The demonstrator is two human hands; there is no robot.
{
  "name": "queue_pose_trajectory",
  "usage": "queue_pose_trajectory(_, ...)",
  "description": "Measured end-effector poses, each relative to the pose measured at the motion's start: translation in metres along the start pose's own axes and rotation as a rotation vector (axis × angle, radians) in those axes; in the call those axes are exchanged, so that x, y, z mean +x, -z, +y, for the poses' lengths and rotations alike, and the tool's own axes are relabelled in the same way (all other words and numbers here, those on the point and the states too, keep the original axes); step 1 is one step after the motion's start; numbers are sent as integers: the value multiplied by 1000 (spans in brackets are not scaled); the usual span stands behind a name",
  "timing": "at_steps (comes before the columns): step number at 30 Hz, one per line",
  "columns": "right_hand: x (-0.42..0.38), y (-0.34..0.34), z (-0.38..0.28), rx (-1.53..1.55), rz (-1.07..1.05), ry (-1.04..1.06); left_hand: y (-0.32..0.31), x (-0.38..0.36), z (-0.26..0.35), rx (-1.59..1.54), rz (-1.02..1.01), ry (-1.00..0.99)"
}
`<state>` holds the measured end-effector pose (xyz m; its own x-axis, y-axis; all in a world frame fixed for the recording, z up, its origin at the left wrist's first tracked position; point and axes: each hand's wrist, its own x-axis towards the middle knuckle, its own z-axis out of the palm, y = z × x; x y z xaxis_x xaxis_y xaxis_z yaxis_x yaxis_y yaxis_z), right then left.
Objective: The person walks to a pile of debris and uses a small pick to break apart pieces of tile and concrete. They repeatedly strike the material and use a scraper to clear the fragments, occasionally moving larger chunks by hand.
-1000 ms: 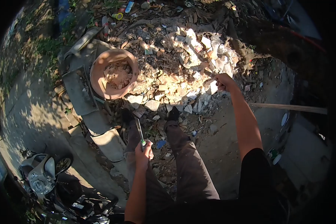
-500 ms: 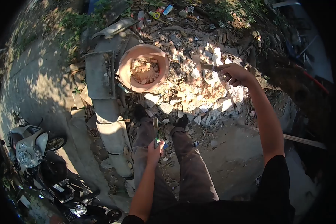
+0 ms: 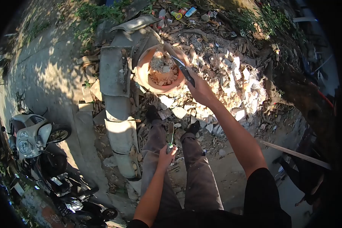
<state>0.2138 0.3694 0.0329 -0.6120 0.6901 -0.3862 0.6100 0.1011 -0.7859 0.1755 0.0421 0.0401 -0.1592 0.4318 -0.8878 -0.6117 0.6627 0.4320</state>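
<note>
Here, beside the round clay pot (image 3: pixel 142 72), my right hand (image 3: pixel 202 92) grips a dark-handled tool (image 3: pixel 187 75); my left hand (image 3: pixel 165 156), a flat blade (image 3: pixel 171 133).

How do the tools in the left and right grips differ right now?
Position: the right tool reaches over the clay pot; the left tool appears between the lower legs.
Colour: the right tool shows dark near the right grip; the left tool shows green at the left grip.
Angle: the right tool slants up-left in view; the left tool stands nearly straight up.
Shared: each is held one-handed.
</note>
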Motion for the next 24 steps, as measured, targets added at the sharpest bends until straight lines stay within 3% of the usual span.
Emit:
queue_pose_trajectory(1, -7, -10, -8, 8, -30, -100, 1, 0, -2, 1, 0, 5)
queue_pose_trajectory(3, -18, -23, -10, -52, -25, -96, 2, 1, -2, 25, 0, 23)
queue_pose_trajectory(5, -26, -46, 15, -154, 177, 136, 4, 2, -3, 62, -14, 20)
queue_pose_trajectory(7, -36, -55, 26, -163, 200, 134, 5, 3, -2, 100, -28, 13)
queue_pose_trajectory(13, -63, -57, 17, -120, 88, -161, 2, 0, 5, 82, -79, 36)
queue_pose_trajectory(15, -69, -65, 33, 23, 255, 3, 4, 0, 1, 140, -31, -5)
queue_pose_trajectory(16, -73, -67, 39, 203, 235, -57, 5, 1, -2, 149, -29, 0)
queue_pose_trajectory(17, -77, -54, 28, 288, 108, -296, 4, -1, -2, 168, -46, 8)
queue_pose_trajectory(19, -82, -60, 42, 562, 189, -332, 2, -1, -2, 173, -37, 22)
queue_pose_trajectory(21, -97, -58, 49, 1191, 225, -432, -7, -6, 6, 221, -42, 16)
queue_pose_trajectory(24, -125, -38, 64, 1600, 349, -566, -13, -11, 11, 263, -18, 7)
